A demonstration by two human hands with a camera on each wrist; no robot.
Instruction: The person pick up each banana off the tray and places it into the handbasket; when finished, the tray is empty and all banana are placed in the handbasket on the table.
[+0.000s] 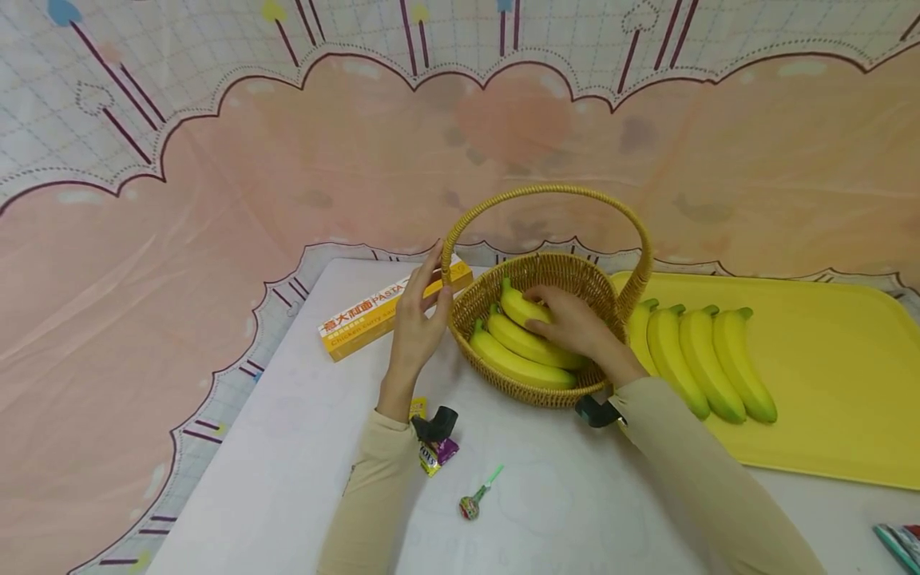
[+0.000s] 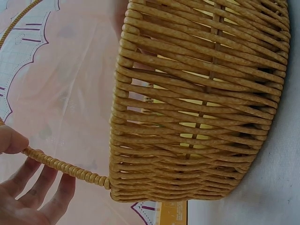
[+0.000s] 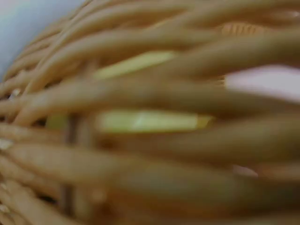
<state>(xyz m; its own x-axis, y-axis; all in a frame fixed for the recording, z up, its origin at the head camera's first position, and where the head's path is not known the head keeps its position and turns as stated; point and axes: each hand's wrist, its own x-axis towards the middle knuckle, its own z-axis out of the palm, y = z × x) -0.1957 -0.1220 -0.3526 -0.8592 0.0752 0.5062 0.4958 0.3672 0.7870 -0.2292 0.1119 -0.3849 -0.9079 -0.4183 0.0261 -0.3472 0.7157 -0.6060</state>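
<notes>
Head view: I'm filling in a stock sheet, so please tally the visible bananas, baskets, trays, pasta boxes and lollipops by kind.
Bananas: 7 visible, 3 in the basket, 4 on the tray
Basket: 1
Tray: 1
Pasta box: 1
Lollipop: 1
Total: 11

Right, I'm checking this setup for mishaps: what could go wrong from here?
The left hand holds the handle at one side, so a pull there might tip the basket.
The right hand grips the rearmost banana beside two other bananas; lifting it carelessly could shift them.
The basket stands close by the tray, so a nudge might disturb the row of bananas there.
</notes>
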